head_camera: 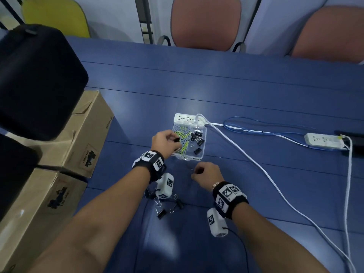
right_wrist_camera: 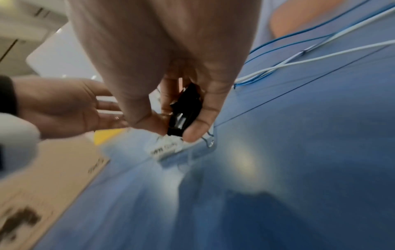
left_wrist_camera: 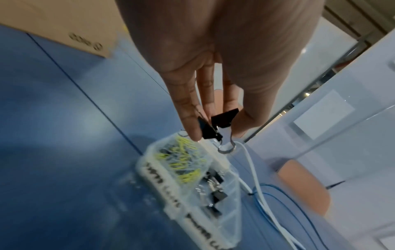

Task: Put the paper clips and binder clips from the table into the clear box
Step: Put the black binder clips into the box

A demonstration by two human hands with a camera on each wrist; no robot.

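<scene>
The clear box (head_camera: 202, 133) sits mid-table, holding yellow and blue paper clips on its left and black binder clips (head_camera: 198, 138) on its right. My left hand (head_camera: 167, 141) hovers over the box's left side and pinches black binder clips (left_wrist_camera: 215, 126) between thumb and fingers. My right hand (head_camera: 206, 174) is just in front of the box, fingers curled round a black binder clip (right_wrist_camera: 186, 111). Several black binder clips (head_camera: 169, 205) lie on the table between my forearms. A wire paper clip (right_wrist_camera: 208, 137) lies on the table by my right fingertips.
Cardboard boxes (head_camera: 78, 142) and black cases (head_camera: 35, 79) stand along the left. A white power strip (head_camera: 188, 119) touches the box's far side; white and blue cables (head_camera: 256, 166) run right to a second strip (head_camera: 323, 139). Chairs stand beyond the blue table (head_camera: 236, 91).
</scene>
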